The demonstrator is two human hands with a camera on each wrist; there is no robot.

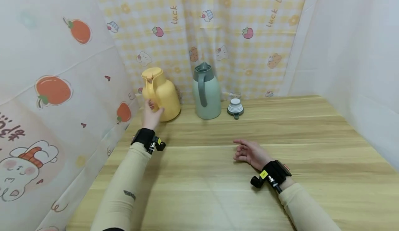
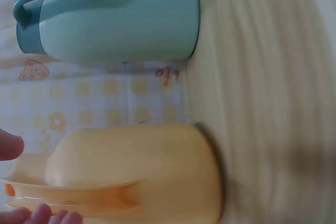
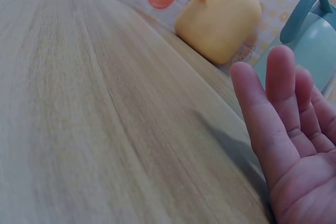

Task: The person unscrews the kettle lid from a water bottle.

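Note:
A yellow thermos jug (image 1: 168, 97) with its lid on stands at the back left of the table. My left hand (image 1: 151, 116) is at its handle (image 2: 79, 195), thumb apart from the fingers and not closed round it. Whether the fingertips touch the handle I cannot tell. To the right stands a green thermos jug (image 1: 209, 99) with a dark green handle, its top without a stopper. Beside it a white and grey stopper (image 1: 235, 107) lies on the table. My right hand (image 1: 253, 153) hovers over the table's middle right, holding nothing, its fingers relaxed.
The wooden table (image 1: 193, 175) runs back to a checked curtain (image 1: 233, 51) behind the jugs. White curtains hang on both sides, the left curtain (image 1: 78, 96) printed with fruit and close to the yellow jug.

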